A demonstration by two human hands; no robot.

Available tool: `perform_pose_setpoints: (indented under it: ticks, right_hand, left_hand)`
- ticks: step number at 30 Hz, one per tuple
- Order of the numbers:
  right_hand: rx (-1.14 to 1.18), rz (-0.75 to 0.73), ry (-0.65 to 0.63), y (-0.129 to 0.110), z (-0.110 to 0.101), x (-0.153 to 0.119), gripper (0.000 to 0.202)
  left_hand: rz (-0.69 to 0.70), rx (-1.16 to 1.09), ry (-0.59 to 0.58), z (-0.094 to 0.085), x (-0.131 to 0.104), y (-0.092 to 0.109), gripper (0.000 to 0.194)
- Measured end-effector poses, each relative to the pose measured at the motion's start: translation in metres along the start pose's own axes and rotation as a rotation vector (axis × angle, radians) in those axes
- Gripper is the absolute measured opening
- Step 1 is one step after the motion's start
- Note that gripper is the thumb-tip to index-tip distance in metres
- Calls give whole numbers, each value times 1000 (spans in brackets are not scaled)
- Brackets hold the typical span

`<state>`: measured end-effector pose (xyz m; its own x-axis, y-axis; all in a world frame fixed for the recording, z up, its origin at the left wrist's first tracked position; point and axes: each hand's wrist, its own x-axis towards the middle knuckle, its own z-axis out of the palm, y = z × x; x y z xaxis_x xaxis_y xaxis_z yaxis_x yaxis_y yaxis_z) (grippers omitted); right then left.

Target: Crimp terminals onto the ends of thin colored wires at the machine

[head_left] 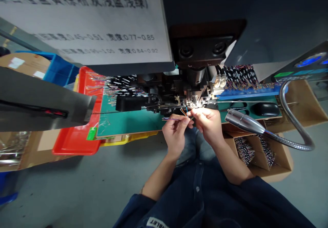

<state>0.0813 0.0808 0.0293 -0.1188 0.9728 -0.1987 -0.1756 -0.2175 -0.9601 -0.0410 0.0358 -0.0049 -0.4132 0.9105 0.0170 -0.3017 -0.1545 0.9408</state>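
Note:
Just in front of a crimping machine, both hands meet over thin coloured wires. My left hand is closed in a pinch on them; blue, orange and purple strands stick out past its fingers. Beside it, my right hand is closed too, its thumb and forefinger pinching near the wire ends at the lit metal tooling. What exactly lies between the right fingertips is partly hidden, though a wire appears to run into them. The wires' far ends are covered by the hands.
A flexible lamp reaches in from the right. Red tray and green mat lie left. Wire bundles sit on a blue tray behind right. A divided carton with more bundles stands below right. Scissors lie on the mat.

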Motion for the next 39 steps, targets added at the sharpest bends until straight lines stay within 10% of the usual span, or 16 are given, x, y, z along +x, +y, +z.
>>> perform_pose_setpoints:
  ticks: [39]
  right_hand:
    - [48, 41, -40, -11, 4, -3, 42]
  left_hand:
    - [-18, 13, 15, 0, 0, 1, 30]
